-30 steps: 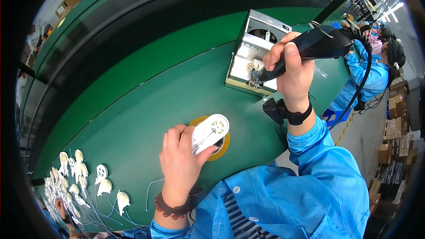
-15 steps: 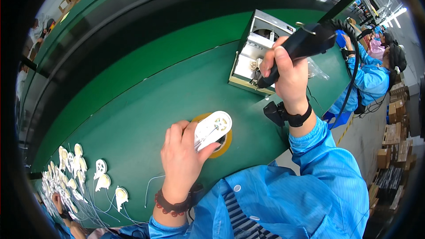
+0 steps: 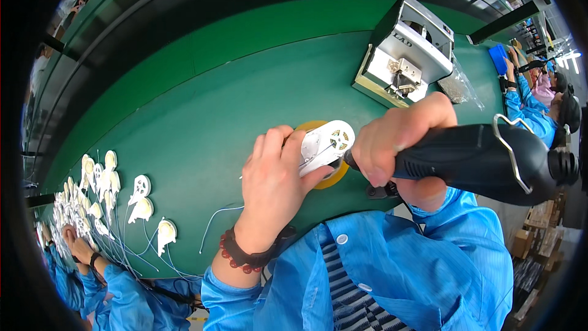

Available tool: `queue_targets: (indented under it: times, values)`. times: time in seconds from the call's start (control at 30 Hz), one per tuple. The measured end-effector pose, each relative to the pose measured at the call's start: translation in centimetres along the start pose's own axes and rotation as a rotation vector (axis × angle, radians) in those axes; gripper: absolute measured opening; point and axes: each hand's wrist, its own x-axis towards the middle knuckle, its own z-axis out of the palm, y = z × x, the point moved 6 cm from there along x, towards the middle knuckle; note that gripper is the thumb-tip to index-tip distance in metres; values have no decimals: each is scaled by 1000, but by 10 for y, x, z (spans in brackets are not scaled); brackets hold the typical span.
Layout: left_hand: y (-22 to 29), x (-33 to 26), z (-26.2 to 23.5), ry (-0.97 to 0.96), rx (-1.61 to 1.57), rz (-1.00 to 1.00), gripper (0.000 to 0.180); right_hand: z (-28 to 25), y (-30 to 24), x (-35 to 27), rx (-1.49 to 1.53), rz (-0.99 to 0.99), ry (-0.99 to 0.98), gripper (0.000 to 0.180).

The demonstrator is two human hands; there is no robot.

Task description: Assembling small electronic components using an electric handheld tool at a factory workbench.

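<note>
My left hand (image 3: 274, 178) is closed on a white plastic housing (image 3: 339, 133), rounded at its end, with a slotted wheel shape. The housing rests over a yellow tape roll (image 3: 335, 176) on the green bench. My right hand (image 3: 401, 147) grips a black electric screwdriver (image 3: 474, 158) held nearly level, a wire hanging loop at its rear. Its front end points at the housing's right side; whether the tip touches cannot be seen. A thin blue-grey wire (image 3: 211, 224) lies left of my left wrist.
At the back right stands a metal box-shaped machine (image 3: 407, 55), beside a clear plastic bag (image 3: 460, 86) of small parts. Many white wired parts (image 3: 86, 199) are heaped at the left. Co-workers in blue sit at the left (image 3: 131, 297) and far right (image 3: 530, 107).
My right hand has brought the electric screwdriver from the machine down and toward me, beside the white housing. My left hand still holds the housing over the tape roll. The whole view has shifted.
</note>
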Motion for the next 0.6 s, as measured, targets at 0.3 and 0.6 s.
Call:
queue_targets:
  times: [0.3, 0.6]
  values:
    - [-2, -2, -1, -11, -38, -18, 57, -3, 15, 6, -44, 27, 82, 55]
    - [2, -1, -2, -18, 19, 14, 56, -6, 16, 5, -303, 208, -159, 50]
